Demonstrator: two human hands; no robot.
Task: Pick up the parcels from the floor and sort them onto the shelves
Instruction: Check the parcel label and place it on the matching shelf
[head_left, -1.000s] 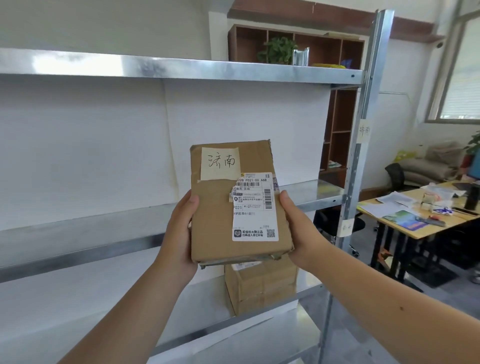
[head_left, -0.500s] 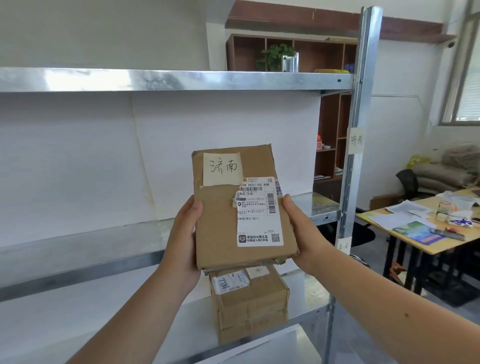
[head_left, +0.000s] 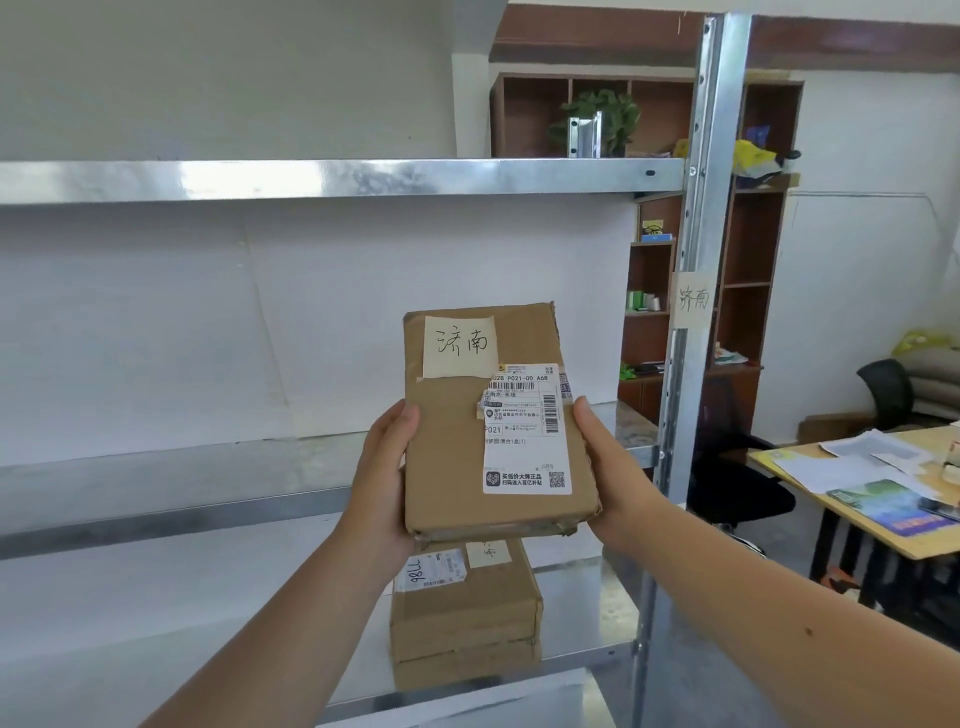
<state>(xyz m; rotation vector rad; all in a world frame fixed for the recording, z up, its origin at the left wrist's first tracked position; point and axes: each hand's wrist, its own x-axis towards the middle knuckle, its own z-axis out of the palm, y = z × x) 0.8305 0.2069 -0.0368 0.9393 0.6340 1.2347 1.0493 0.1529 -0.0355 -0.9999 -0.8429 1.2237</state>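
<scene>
**Labelled parcel held up at the matching shelf, not yet placed**

Nearest the camera, two bare forearms reach forward. The left hand (head_left: 387, 475) and right hand (head_left: 605, 467) clasp a flat brown cardboard parcel with a white shipping label (head_left: 493, 421) between them, palms pressed to its two long side edges, thumbs lying on the front face. It is a firm two-handed hold; the fingers behind the box are hidden.

The parcel is in the air, in front of the middle galvanised steel shelf (head_left: 171, 488), touching nothing but the hands. Its long axis runs roughly vertical, leaning slightly away at the top, with the broad labelled face turned to the camera. A cream handwritten paper note (head_left: 458, 346) sits at its upper end, so the top points up towards the upper steel shelf (head_left: 332, 176).

Just below and behind, a second brown cardboard box, taped and stacked-looking (head_left: 465, 618), already rests on the lower steel shelf (head_left: 587, 608); that piece of sorting looks done.

Further off, a cream paper tag (head_left: 693, 300) on the perforated steel upright (head_left: 698, 260) appears to carry the same characters as the note, so I judge this to be the right bay. Setting the parcel down remains. The floor is out of view, so I cannot tell how many parcels are left.
</scene>
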